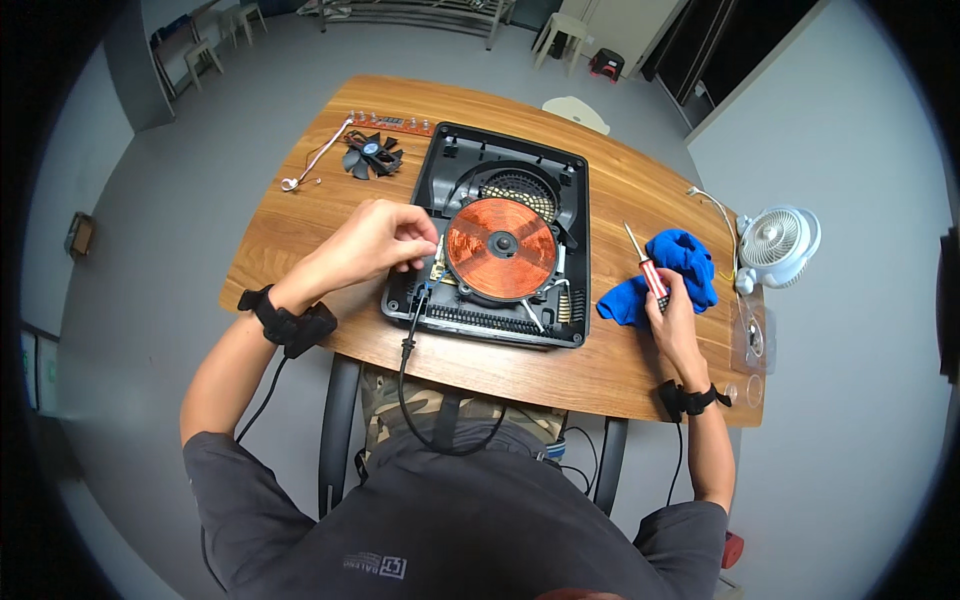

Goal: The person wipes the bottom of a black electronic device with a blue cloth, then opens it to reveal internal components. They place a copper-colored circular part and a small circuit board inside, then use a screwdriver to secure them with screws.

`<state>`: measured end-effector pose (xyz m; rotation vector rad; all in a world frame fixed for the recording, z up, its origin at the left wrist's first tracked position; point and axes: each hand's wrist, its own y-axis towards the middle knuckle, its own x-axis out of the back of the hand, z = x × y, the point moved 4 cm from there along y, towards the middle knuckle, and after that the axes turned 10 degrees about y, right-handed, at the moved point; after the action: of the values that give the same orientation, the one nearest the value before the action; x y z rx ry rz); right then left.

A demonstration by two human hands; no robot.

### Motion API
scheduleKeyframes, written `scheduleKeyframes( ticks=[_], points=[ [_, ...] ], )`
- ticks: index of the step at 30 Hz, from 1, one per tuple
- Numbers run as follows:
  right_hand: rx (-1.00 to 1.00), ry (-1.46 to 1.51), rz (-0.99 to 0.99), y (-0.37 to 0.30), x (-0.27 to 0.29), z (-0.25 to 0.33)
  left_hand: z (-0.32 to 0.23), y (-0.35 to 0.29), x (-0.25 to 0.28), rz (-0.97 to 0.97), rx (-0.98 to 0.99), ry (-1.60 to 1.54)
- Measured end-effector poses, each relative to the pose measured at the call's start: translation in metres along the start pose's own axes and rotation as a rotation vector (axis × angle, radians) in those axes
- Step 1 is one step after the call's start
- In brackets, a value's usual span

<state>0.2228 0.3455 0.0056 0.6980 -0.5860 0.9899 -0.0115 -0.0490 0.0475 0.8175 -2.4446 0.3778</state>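
An opened induction cooker base, a black plastic housing (571, 200), lies on the wooden table in front of me. Inside it sits a round copper coil (480, 262) with a dark centre. My left hand (385, 238) is over the housing's left side, fingers pinched together beside the coil's left edge; what they hold, if anything, is too small to make out. Off to the right, my right hand (675, 312) grips a screwdriver (652, 277) by its red and white handle, the shaft pointing up and away. A blue cloth (685, 262) lies just beyond that hand.
A black fan (372, 156) and a narrow circuit board (400, 124) with a white cable lie at the far left. On the right edge stands a small white fan (775, 240), near a clear plastic tray (752, 335). A black power cord (404, 385) hangs from the housing toward my lap.
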Motion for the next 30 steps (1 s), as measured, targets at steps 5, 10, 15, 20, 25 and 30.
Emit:
scheduleKeyframes(
  ticks=[5,10,15,20,25,30],
  points=[
    [0.135,0.132,0.074,0.015,0.017,0.062,-0.014,0.006,-0.013,0.006,-0.092,-0.014],
    [0.319,0.157,0.308,0.020,-0.003,0.122,-0.017,0.010,-0.029,0.011,-0.139,-0.066],
    [0.407,0.168,0.416,0.018,-0.021,0.148,-0.025,0.003,-0.029,-0.042,-0.230,0.135],
    [0.440,0.153,0.438,0.021,-0.029,0.149,-0.028,0.002,-0.029,-0.040,-0.257,0.134],
    [0.419,0.175,0.454,0.019,-0.034,0.150,-0.023,0.003,-0.032,-0.023,-0.246,0.146],
    [0.423,0.189,0.443,0.017,-0.034,0.148,-0.023,0.003,-0.032,-0.044,-0.311,0.206]
  ],
)
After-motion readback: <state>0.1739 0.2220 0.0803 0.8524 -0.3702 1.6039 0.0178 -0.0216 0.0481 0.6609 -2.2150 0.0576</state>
